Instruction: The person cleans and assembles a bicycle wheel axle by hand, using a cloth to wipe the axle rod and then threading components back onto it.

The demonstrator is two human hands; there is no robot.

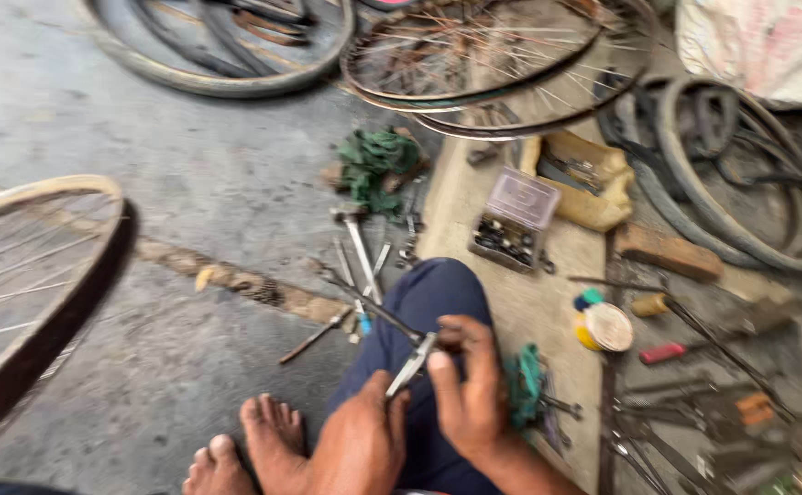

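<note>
Both hands meet over the person's raised knee point(428, 302), clad in dark blue cloth, which serves as the reference point here. The left hand point(360, 449) sits just below the knee, knuckles up, fingers curled around the lower end of a slim metal tool point(412, 365) that looks like pliers or a small wrench; motion blur prevents a firmer identification. The right hand point(470, 385) comes in from the lower right, wrist bent, thumb pressed near the tool's upper part and fingers wrapped over it, so both hands are closed on the same tool. The tool lies tilted across the knee, its bright shaft pointing up and to the right. Below and left of the knee, two bare feet point(245, 445) rest on the concrete floor point(144, 183). Above the knee lie a hammer point(360, 247) and loose wrenches, and beyond them a green rag point(378, 165). Up and right of the knee stands an open plastic box of small parts point(516, 220). Right of the knee sits a round tin point(605, 327). Far left of the knee stands a spoked bicycle wheel point(34, 293).
</note>
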